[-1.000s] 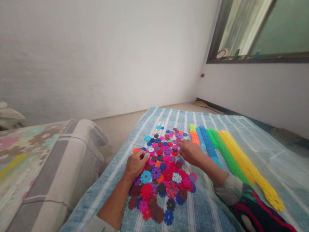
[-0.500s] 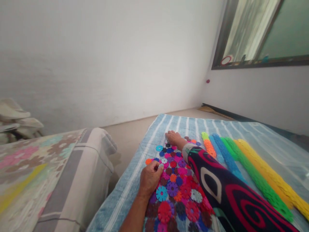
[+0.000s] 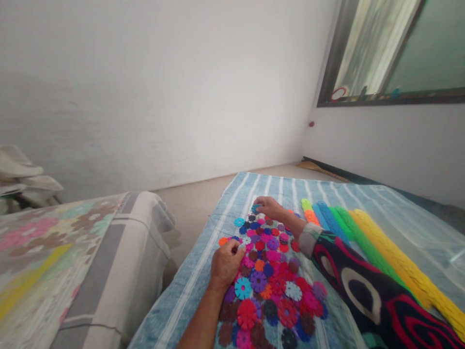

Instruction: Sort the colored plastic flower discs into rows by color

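Many notched plastic snowflake discs (image 3: 258,281) in red, pink, purple, brown, blue and other colours lie spread over a blue striped cloth (image 3: 185,291). At the far end of the spread, my right hand (image 3: 269,207) pinches a blue snowflake disc (image 3: 255,209) by its edge. My left hand (image 3: 225,265) rests at the left side of the discs, thumb and fingers closed together. What it holds, if anything, is hidden. An orange disc (image 3: 223,241) lies just beyond its knuckles, and a light-blue disc (image 3: 239,222) is farther up.
Long rows of joined discs lie to the right: yellow (image 3: 407,261), green (image 3: 374,252), blue (image 3: 329,218), and a short lime-and-orange row (image 3: 307,206). A bed-like surface with a grey-striped cover (image 3: 109,261) stands left across a floor gap. Walls and a window (image 3: 392,53) are behind.
My right hand has turned and shifted slightly right; a blue disc now shows in its fingers. The right sleeve has swung right, uncovering more discs. My left hand stays in place.
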Tool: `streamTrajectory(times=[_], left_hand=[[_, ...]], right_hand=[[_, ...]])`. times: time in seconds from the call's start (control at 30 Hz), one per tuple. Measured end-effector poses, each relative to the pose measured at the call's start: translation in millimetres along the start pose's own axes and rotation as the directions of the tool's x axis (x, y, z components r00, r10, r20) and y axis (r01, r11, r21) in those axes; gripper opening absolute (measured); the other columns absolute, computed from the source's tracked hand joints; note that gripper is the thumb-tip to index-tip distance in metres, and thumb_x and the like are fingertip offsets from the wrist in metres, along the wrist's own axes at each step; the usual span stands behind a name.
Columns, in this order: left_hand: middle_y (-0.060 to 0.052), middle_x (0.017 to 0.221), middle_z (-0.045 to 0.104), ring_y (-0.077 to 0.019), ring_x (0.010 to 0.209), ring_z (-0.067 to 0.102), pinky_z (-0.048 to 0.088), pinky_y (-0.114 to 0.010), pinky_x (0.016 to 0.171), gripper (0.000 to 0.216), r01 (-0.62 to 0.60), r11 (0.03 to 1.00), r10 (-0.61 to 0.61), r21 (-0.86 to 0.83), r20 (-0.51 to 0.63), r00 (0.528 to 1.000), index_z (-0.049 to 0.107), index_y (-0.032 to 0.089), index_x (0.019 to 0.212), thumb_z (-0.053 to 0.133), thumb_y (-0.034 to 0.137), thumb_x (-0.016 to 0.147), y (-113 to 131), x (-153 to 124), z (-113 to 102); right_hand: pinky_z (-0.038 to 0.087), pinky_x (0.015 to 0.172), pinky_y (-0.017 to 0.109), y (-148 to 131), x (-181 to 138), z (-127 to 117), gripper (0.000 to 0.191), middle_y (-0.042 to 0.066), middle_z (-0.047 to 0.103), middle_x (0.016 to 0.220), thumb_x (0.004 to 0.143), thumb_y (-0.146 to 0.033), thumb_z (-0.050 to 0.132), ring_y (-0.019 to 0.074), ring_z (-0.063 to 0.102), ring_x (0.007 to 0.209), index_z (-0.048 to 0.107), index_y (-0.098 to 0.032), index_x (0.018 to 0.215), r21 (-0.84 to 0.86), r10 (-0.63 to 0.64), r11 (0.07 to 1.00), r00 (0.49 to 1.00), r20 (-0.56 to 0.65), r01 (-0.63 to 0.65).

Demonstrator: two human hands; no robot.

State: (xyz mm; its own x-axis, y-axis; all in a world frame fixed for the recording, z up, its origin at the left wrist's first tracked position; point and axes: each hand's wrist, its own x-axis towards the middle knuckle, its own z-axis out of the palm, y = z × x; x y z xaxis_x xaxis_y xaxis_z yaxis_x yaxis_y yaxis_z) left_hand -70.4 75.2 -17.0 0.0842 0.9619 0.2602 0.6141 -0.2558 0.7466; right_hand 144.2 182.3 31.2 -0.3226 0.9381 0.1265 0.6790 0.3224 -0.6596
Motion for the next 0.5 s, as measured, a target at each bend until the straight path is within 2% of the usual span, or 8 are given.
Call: streamTrajectory(times=[0.1,0.2,0.27,0.33,0.4,0.5], left_hand=[[0.006,0.053,0.048,-0.0114,0.053,0.046,0.035,-0.023,0.056,0.025,-0.004,1.0,0.004,0.016,0.007,1.0,0.055,0.02,0.061,0.054,0.041,0.073,0.1,2.7,-1.3],[0.005,0.054,0.049,-0.0121,0.053,0.048,0.035,-0.024,0.056,0.028,-0.014,0.999,0.013,0.031,0.015,1.0,0.055,0.02,0.061,0.052,0.045,0.073,0.2,5.5,-2.7],[0.005,0.055,0.05,-0.0127,0.054,0.049,0.036,-0.024,0.057,0.03,-0.026,0.999,0.026,0.04,0.02,0.999,0.056,0.02,0.062,0.051,0.047,0.073,0.7,7.2,-3.6],[0.004,0.055,0.049,-0.0131,0.054,0.049,0.037,-0.024,0.057,0.031,-0.034,0.998,0.033,0.046,0.028,0.999,0.056,0.02,0.062,0.051,0.049,0.073,1.6,8.7,-4.5],[0.004,0.054,0.05,-0.0135,0.054,0.049,0.037,-0.024,0.057,0.032,-0.045,0.998,0.044,0.054,0.029,0.999,0.056,0.02,0.062,0.05,0.05,0.072,2.8,10.4,-5.3],[0.004,0.054,0.052,-0.0138,0.054,0.051,0.038,-0.024,0.057,0.033,-0.066,0.995,0.065,0.068,0.014,0.998,0.056,0.02,0.061,0.052,0.051,0.07,4.4,13.3,-6.4]], right_hand=[[0.057,0.066,0.028,0.4,-31.1,-13.2,0.021,0.007,0.071,0.083,0.088,-0.024,0.05,0.0189,0.072,0.076,0.058,-0.012,0.104,0.223,-0.034,0.974,0.999,0.02,0.029],[0.059,0.073,0.034,-0.2,-64.4,-26.2,0.022,0.009,0.071,0.084,0.088,-0.03,0.05,0.0192,0.073,0.074,0.059,-0.012,0.098,0.372,-0.025,0.928,0.999,0.036,0.01],[0.058,0.08,0.039,0.1,-84.4,-34.4,0.023,0.009,0.071,0.085,0.086,-0.031,0.052,0.0193,0.073,0.074,0.06,-0.012,0.098,0.541,0.014,0.839,0.997,0.071,-0.051],[0.057,0.083,0.04,1.8,-102.7,-43.2,0.023,0.008,0.071,0.085,0.083,-0.03,0.057,0.0192,0.073,0.075,0.06,-0.013,0.099,0.691,0.065,0.711,0.991,0.117,-0.128],[0.058,0.081,0.037,5.4,-120.8,-53.9,0.022,0.005,0.07,0.082,0.081,-0.029,0.062,0.0182,0.073,0.074,0.061,-0.013,0.096,0.735,0.109,0.654,0.984,0.14,-0.177],[0.058,0.072,0.03,14.1,-150.6,-74.5,0.021,0.002,0.069,0.076,0.076,-0.031,0.068,0.0157,0.07,0.067,0.061,-0.014,0.086,0.664,0.167,0.72,0.979,0.118,-0.203]])
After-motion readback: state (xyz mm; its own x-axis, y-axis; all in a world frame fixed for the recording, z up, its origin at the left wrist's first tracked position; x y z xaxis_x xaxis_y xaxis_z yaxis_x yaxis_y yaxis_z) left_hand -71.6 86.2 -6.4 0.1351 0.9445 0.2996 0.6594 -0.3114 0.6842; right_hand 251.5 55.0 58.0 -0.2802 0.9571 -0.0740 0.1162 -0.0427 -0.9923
